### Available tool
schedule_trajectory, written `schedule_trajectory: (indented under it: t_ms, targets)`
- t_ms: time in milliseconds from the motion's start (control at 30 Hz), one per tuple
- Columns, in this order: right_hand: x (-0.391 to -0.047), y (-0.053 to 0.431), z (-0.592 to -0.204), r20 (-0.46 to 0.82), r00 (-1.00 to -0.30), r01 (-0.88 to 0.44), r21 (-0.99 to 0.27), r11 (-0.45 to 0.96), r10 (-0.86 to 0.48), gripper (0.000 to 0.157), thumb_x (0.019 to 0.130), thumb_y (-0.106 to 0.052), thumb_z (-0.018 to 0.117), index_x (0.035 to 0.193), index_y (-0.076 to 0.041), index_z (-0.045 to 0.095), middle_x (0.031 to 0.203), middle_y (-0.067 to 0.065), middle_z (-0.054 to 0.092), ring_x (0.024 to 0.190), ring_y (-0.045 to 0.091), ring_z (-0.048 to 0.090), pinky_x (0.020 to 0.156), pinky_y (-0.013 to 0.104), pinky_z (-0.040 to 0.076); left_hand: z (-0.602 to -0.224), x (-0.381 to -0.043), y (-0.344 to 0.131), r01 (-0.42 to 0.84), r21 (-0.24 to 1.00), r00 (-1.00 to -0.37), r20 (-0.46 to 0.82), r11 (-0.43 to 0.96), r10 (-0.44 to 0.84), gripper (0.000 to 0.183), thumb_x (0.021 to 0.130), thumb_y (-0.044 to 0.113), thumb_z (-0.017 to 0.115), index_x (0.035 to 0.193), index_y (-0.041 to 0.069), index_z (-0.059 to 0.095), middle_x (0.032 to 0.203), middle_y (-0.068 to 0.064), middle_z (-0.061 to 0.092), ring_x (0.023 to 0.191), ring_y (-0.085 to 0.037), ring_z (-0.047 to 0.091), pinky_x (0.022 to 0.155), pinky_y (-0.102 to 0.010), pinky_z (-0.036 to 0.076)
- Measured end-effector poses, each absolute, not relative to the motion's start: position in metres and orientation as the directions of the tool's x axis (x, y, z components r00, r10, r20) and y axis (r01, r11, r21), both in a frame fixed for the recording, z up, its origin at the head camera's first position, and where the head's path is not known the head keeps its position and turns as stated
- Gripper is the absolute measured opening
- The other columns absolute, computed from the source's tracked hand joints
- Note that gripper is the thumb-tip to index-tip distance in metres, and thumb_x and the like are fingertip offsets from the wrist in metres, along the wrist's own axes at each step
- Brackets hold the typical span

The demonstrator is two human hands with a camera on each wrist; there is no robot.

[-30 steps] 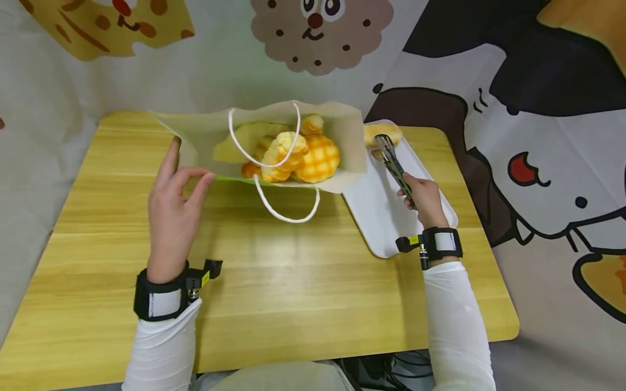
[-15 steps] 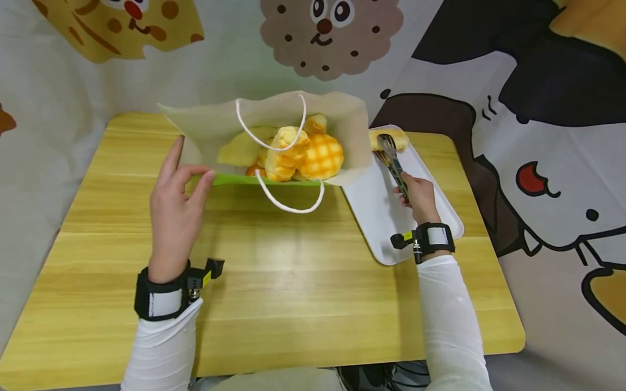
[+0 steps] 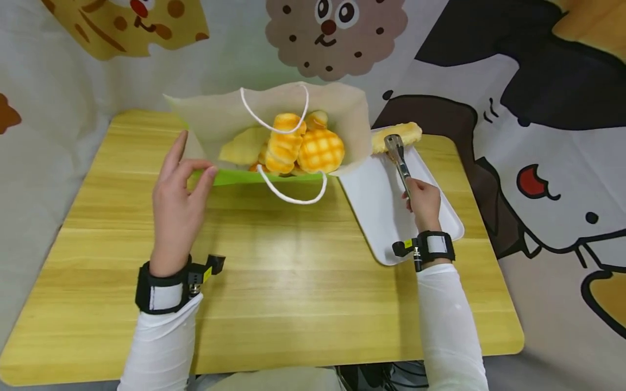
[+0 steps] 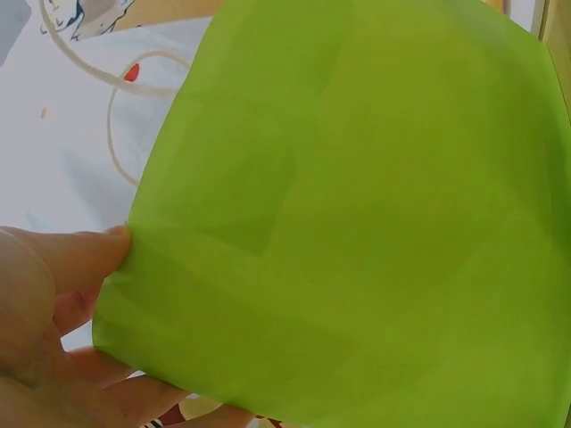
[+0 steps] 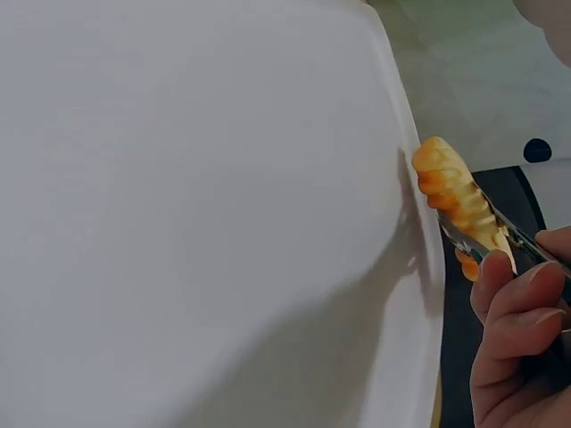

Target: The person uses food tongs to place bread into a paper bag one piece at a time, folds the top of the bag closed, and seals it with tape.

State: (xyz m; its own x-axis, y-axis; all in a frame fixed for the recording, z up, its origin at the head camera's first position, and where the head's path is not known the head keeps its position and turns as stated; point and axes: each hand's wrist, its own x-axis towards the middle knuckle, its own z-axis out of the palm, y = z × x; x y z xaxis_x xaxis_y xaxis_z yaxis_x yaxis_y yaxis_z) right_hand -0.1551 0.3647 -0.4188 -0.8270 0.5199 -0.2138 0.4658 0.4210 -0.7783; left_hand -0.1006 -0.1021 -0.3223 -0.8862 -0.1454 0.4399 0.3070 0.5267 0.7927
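Observation:
My left hand pinches the near left corner of a green paper bag, thumb on one side and fingers on the other. White cord handles rise from the bag's mouth. Inside lie several bread pieces, among them a ridged roll and a round bun with a grid pattern. With my right hand I grip metal tongs. A long ridged bread is clamped between the tongs' tips, over the far end of a white tray.
The bag stands at the back middle of a wooden table, just left of the tray. A cloth printed with cartoon figures hangs close behind the table. Dark cables show below the front edge.
The tongs have closed on the long bread and raised it slightly, shifting it right over the tray's far edge. My left hand keeps its hold on the bag, whose mouth has tilted slightly.

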Motion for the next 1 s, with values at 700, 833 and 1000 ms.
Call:
schedule_trajectory:
  t_ms: [700,833,1000]
  targets:
    - [-0.080,0.370,-0.326,0.278,-0.813,0.156,-0.742,0.651,0.511,0.032,0.094,-0.037,0.056,0.119,-0.022,0.067,0.071,0.002,0.058,0.044,0.010,0.044,0.037,0.012,0.035,-0.326,-0.103,-0.102,0.353,0.806,-0.871,0.468,0.474,-0.148,0.014,0.086,0.006,0.067,0.094,-0.006,0.067,0.151,-0.001,0.034,0.133,-0.008,0.031,0.108,-0.038,0.033]
    - [-0.064,0.354,-0.297,0.467,-0.794,-0.019,-0.658,0.753,0.388,0.026,0.094,-0.027,0.059,0.119,-0.025,0.067,0.071,-0.004,0.059,0.044,0.006,0.041,0.041,0.009,0.035,-0.327,-0.105,-0.104,0.346,0.817,-0.875,0.458,0.461,-0.155,0.013,0.086,0.004,0.067,0.094,-0.006,0.067,0.151,-0.003,0.034,0.133,-0.009,0.032,0.108,-0.038,0.033]
    - [-0.048,0.331,-0.267,0.675,-0.720,-0.229,-0.452,0.862,0.162,0.025,0.089,-0.016,0.066,0.114,-0.013,0.071,0.069,0.005,0.062,0.050,0.004,0.040,0.051,0.006,0.032,-0.325,-0.106,-0.103,0.355,0.817,-0.877,0.460,0.454,-0.143,0.013,0.086,0.004,0.067,0.094,-0.007,0.067,0.150,0.000,0.035,0.133,-0.007,0.032,0.108,-0.037,0.033]
